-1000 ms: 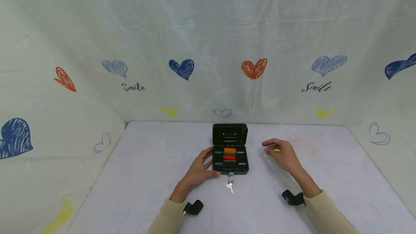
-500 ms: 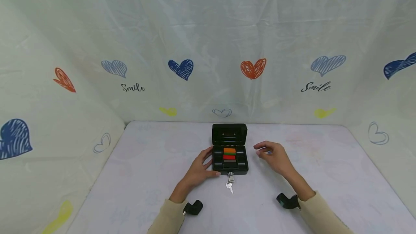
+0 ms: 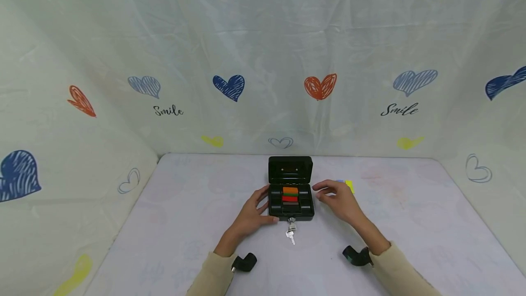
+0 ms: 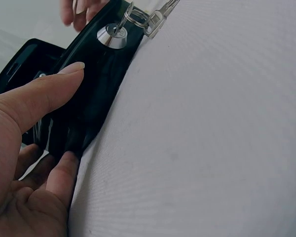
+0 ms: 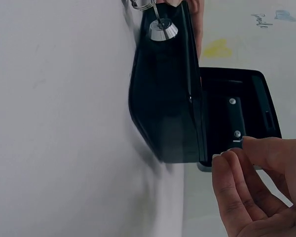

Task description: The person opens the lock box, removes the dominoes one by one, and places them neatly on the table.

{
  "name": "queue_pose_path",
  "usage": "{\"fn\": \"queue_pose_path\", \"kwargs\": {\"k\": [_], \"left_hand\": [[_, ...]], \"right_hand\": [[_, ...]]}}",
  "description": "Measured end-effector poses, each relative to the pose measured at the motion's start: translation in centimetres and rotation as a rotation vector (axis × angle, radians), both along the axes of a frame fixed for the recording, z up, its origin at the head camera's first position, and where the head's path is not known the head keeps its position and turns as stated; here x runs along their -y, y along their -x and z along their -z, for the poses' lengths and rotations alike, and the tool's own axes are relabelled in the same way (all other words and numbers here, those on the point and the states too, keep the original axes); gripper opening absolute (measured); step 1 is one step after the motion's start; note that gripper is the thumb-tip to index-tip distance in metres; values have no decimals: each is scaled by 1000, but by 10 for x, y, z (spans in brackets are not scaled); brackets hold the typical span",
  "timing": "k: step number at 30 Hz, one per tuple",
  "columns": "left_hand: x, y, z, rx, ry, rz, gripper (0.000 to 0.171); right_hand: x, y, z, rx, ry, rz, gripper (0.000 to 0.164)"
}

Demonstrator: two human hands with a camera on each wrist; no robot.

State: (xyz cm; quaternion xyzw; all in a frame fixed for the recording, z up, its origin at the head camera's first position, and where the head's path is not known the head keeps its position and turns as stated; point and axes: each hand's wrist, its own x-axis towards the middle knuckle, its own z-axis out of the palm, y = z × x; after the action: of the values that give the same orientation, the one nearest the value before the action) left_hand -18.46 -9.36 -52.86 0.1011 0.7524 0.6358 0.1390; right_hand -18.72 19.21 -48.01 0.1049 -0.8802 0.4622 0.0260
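Observation:
A black cash box (image 3: 306,216) stands on the table with its lid (image 3: 290,168) raised. Orange, green and red pieces (image 3: 290,194) lie in its middle compartment. Silver keys (image 3: 291,236) hang from the lock (image 4: 113,36) at the front. My left hand (image 3: 251,214) holds the box at its left front corner, thumb on the front wall and fingers against the side. Just off the box's right edge is my right hand (image 3: 340,200), its fingers loosely bent and thumb near the fingertips, with nothing visible between them in the right wrist view.
Behind my right hand, a small yellow piece (image 3: 349,185) and a bit of blue (image 3: 340,181) show on the white table (image 3: 205,182). A pale curtain (image 3: 271,58) with printed hearts rises along the table's back edge. Black wrist cameras (image 3: 245,262) sit at both sleeves.
My right hand has moved left toward the box, uncovering the yellow and blue pieces behind it. My left hand and the box have stayed put.

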Motion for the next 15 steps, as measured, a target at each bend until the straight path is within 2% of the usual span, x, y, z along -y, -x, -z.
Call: {"fn": "queue_pose_path", "kwargs": {"k": [9, 15], "left_hand": [[1, 0, 0, -2, -3, 4, 103], [1, 1, 1, -6, 1, 5, 103]], "right_hand": [[10, 2, 0, -45, 24, -44, 19], [17, 3, -1, -25, 48, -64, 18]]}}
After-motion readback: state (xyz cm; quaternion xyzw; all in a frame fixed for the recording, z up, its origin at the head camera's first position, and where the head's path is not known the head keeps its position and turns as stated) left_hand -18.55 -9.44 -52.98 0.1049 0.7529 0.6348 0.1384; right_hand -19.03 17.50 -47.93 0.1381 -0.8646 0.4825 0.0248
